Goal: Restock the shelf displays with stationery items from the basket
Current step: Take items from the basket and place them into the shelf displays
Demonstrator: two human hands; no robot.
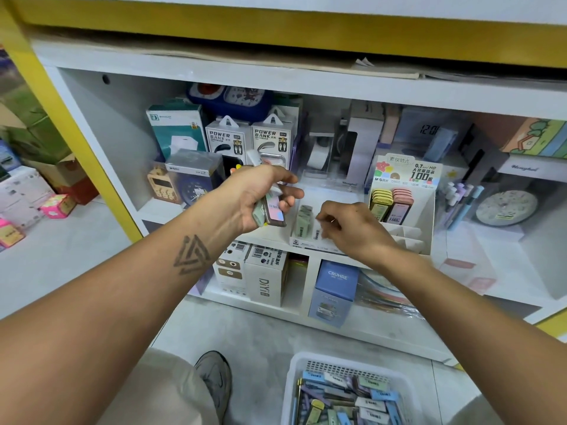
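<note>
Several lead cases (270, 210) gripped in left hand (260, 194), mid-frame | right hand (349, 228) pinches one into display tray (299, 242), beside green ones (303, 220) | advice: seat upright, label forward | basket (349, 391) bottom right, well stocked

basket (299, 374) (lower part) off-frame

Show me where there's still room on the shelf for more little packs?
Bare white shelf lies between the left hand holding small flat packs and the cardboard lead-refill display. That display's empty front slots are free too. Behind, the white power bank boxes stand crowded.
</note>
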